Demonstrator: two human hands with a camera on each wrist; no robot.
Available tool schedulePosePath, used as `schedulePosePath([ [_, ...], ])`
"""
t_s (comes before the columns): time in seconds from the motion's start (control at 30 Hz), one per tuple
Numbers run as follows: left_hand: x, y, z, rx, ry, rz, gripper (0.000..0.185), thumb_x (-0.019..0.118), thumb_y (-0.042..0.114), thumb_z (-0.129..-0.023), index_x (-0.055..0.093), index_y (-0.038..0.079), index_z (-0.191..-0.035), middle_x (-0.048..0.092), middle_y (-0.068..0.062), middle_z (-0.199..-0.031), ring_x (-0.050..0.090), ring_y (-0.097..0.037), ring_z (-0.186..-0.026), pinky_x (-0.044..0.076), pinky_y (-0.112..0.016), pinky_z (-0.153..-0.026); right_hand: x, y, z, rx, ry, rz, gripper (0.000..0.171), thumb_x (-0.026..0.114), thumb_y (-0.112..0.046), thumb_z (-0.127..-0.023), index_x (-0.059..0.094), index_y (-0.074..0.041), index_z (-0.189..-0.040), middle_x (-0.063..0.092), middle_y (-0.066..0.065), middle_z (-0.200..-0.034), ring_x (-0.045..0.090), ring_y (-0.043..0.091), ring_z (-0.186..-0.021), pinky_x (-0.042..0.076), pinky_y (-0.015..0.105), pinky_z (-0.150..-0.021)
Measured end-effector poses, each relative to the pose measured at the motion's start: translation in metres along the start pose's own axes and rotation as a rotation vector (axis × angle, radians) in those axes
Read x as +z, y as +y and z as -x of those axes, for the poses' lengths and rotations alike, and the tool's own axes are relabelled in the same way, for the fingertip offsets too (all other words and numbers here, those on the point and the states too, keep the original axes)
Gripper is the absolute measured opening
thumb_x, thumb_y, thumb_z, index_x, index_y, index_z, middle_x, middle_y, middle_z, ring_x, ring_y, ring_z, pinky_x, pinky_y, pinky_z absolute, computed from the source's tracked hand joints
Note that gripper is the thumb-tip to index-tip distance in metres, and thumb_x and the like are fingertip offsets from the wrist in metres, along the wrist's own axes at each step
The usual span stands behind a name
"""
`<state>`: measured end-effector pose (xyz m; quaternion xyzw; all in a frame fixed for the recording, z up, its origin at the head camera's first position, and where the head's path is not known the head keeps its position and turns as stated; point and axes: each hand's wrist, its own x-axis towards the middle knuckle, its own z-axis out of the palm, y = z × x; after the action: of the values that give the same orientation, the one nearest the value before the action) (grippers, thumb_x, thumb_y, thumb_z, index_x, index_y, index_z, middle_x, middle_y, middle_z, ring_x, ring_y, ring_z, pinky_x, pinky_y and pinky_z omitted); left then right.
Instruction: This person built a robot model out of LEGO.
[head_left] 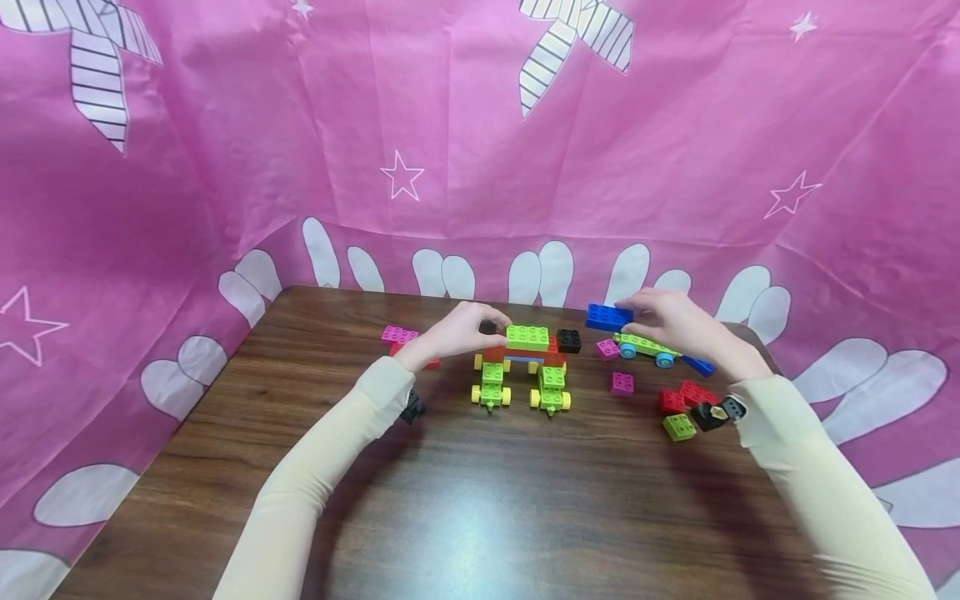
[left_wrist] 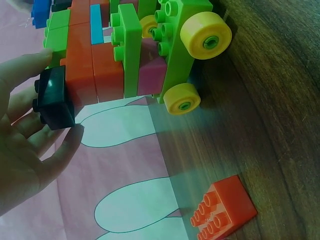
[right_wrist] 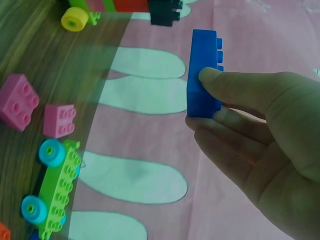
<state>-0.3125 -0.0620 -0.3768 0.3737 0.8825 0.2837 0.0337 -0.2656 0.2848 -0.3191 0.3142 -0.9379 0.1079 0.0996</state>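
- Head view, right of centre: blue brick (head_left: 609,317), oblong, glossy, studs upward in two rows; held off the table (head_left: 465,475), right end pinched in right hand (head_left: 678,321), fingers bent.
- Head view, centre: wheeled model (head_left: 527,353), orange-red body, lime brick (head_left: 527,337) on top, yellow wheels (head_left: 506,394) below.
- Head view, left of centre: left hand (head_left: 457,331), fingers curled about black brick (head_left: 487,327) at model's left end.
- Head view, right: lime car base (head_left: 648,348), blue-wheeled; two magenta bricks (head_left: 622,382) just beside.
- Left wrist view, left: black brick between thumb and fingers, smooth-sided, studs leftward; one fingertip at lime brick.
- Left wrist view, lower right: red brick (left_wrist: 232,207), lying on table.
- Right wrist view, right of centre: blue brick on end, plain flank visible, studs rightward; thumb across flank, fingers beneath.
- Right wrist view, left: magenta bricks above lime car base.
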Motion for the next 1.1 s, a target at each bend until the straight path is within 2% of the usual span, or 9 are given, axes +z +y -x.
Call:
schedulePosePath([
  [0.27, -0.001, 0.002, 0.001, -0.003, -0.002, -0.008, 0.033, 0.071, 0.025, -0.092, 0.070, 0.010, -0.121, 0.073, -0.005, -0.118, 0.067, -0.017, -0.109, 0.053, -0.034, -0.099, -0.001, -0.014, -0.011, -0.013, -0.029, -0.013, 0.037, 0.075, -0.011, -0.086, 0.068, 0.002, -0.120, 0.072, 0.018, -0.111, 0.068, 0.032, -0.099, 0.057, 0.050, -0.086],
  [0.53, 0.000, 0.001, 0.001, -0.013, 0.006, 0.001, 0.033, 0.070, 0.025, -0.093, 0.070, 0.010, -0.121, 0.073, -0.004, -0.118, 0.067, -0.016, -0.105, 0.054, -0.034, -0.096, 0.003, -0.024, -0.021, -0.024, -0.035, -0.013, 0.038, 0.077, -0.012, -0.085, 0.069, 0.001, -0.119, 0.072, 0.017, -0.109, 0.068, 0.030, -0.096, 0.058, 0.048, -0.083],
  [0.77, 0.000, 0.002, 0.002, -0.012, 0.014, 0.009, 0.032, 0.070, 0.025, -0.092, 0.070, 0.010, -0.121, 0.073, -0.004, -0.118, 0.068, -0.016, -0.107, 0.054, -0.034, -0.097, 0.009, -0.032, -0.029, -0.049, -0.038, -0.072, 0.036, 0.076, -0.010, -0.085, 0.069, 0.002, -0.119, 0.072, 0.017, -0.109, 0.068, 0.028, -0.094, 0.059, 0.043, -0.080],
  [1.1, 0.000, 0.003, 0.003, -0.006, 0.025, 0.014, 0.032, 0.071, 0.024, -0.092, 0.070, 0.009, -0.120, 0.074, -0.006, -0.117, 0.068, -0.018, -0.109, 0.054, -0.034, -0.099, 0.019, -0.043, -0.040, -0.083, -0.043, -0.102, 0.037, 0.076, -0.012, -0.086, 0.069, 0.000, -0.120, 0.072, 0.015, -0.110, 0.068, 0.028, -0.102, 0.057, 0.046, -0.090],
])
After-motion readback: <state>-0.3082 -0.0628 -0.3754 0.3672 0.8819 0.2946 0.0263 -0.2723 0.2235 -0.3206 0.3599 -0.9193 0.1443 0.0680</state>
